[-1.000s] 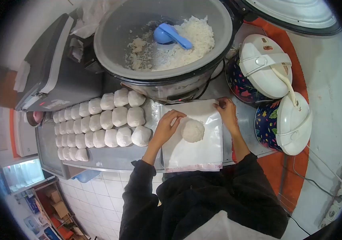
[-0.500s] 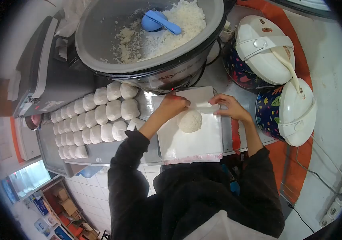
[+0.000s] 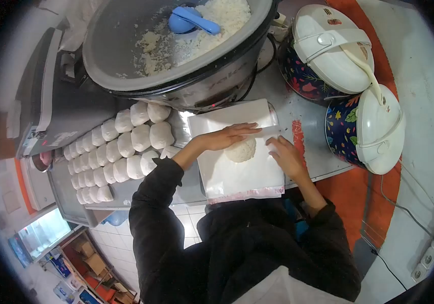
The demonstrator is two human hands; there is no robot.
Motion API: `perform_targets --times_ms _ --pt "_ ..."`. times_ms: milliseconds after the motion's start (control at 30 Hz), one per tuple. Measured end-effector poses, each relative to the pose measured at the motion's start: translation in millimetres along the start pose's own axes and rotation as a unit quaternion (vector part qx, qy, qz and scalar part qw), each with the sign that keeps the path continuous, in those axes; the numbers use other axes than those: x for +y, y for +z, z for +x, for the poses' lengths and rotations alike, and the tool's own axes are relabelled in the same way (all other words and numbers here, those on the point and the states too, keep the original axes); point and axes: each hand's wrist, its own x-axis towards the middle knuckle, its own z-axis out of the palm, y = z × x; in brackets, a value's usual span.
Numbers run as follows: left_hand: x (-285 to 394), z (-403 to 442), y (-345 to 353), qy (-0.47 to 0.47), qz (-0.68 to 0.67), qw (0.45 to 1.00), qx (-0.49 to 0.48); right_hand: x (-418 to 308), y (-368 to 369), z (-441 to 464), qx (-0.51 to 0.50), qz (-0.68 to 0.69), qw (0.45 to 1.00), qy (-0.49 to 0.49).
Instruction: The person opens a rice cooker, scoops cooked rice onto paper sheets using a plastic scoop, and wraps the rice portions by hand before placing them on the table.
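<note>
Paper (image 3: 237, 180) (long axis toward the torso (image 3: 247, 248)) bears a rice mound (image 3: 241, 152).

Light: moderately bright, indoor. Glare: tabletop (image 3: 187, 120), left of fingers (image 3: 242, 129). Washed-out panel (image 3: 44, 234): far left of fingers. Distortion: fisheye bending, black vignette, well outward from fingers.

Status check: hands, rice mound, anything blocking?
Left hand flat, right hand curled, both at rice mound. It's on sheet, far edge hidden. No obstruction evident.
</note>
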Motion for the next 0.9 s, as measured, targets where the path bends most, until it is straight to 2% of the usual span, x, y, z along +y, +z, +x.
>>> perform_targets --times_ms 33,67,100,167,200,267,300,367,400,467,500,567,600,667,700,767,800,867,900 --pt "3.2 0.8 3.8 0.011 -0.010 1.000 -0.021 -7.3 2.0 -3.1 0.016 -0.086 0.996 -0.035" --pt "-2.2 2.0 6.6 0.037 0.012 0.998 -0.040 -12.7 -1.8 -2.8 -0.059 -0.032 0.996 0.066" --pt "-8.9 3.1 9.4 0.040 0.014 0.998 -0.044 -3.6 3.1 -1.4 -0.055 -0.033 0.996 0.068" --pt "-18.2 0.3 14.5 0.032 0.128 0.991 -0.012 19.6 21.0 0.4 0.096 -0.017 0.993 0.059" --pt "-15.0 -1.0 15.1 0.031 0.129 0.991 -0.013 16.9 17.8 -3.0 0.098 -0.016 0.993 0.059" --pt "-0.7 -4.8 20.5 -0.008 0.113 0.993 0.025 3.5 11.2 -20.6 0.023 0.088 0.995 0.029" --pt "6.8 -6.5 22.9 -0.008 0.113 0.993 0.024 0.5 12.0 -25.9 0.023 0.088 0.995 0.030" --pt "21.5 -7.8 29.3 -0.054 0.175 0.980 0.076 -3.5 12.3 -35.4 0.056 0.201 0.966 0.153" --pt "21.5 -7.7 35.4 -0.054 0.174 0.980 0.078 -2.5 12.8 -42.9 0.055 0.200 0.966 0.152" --pt "20.1 -8.0 47.5 -0.058 0.295 0.944 0.136 1.5 14.2 -58.5 -0.034 0.183 0.982 0.044" --pt "24.0 -8.9 51.2 -0.058 0.295 0.944 0.135 -4.2 12.6 -61.9 -0.033 0.184 0.981 0.044" --pt "31.0 -8.9 55.0 -0.049 0.336 0.922 0.186 -16.2 2.2 -66.1 -0.044 0.277 0.948 0.153" --pt "34.4 -10.3 56.7 -0.049 0.336 0.922 0.186 -27.4 -8.8 -67.9 -0.044 0.277 0.948 0.153" --pt "39.2 -13.7 59.2 -0.023 0.305 0.929 0.210 -48.6 -28.1 -71.5 -0.127 0.274 0.950 0.079" --pt "37.5 -15.8 58.4 -0.022 0.306 0.928 0.210 -46.3 -24.2 -74.3 -0.127 0.274 0.950 0.078" --pt "30.4 -23.4 57.0 0.042 0.255 0.949 0.182 -34.7 -9.5 -80.8 -0.092 0.153 0.984 0.020" --pt "28.1 -26.1 56.6 0.043 0.255 0.949 0.182 -29.8 -3.0 -80.2 -0.091 0.153 0.984 0.020" --pt "23.2 -29.2 54.5 0.079 0.221 0.953 0.190 -21.6 4.7 -72.2 0.037 0.020 0.996 -0.078" --pt "23.1 -29.3 54.5 0.079 0.222 0.953 0.191 -25.5 1.1 -64.0 0.037 0.020 0.996 -0.080"
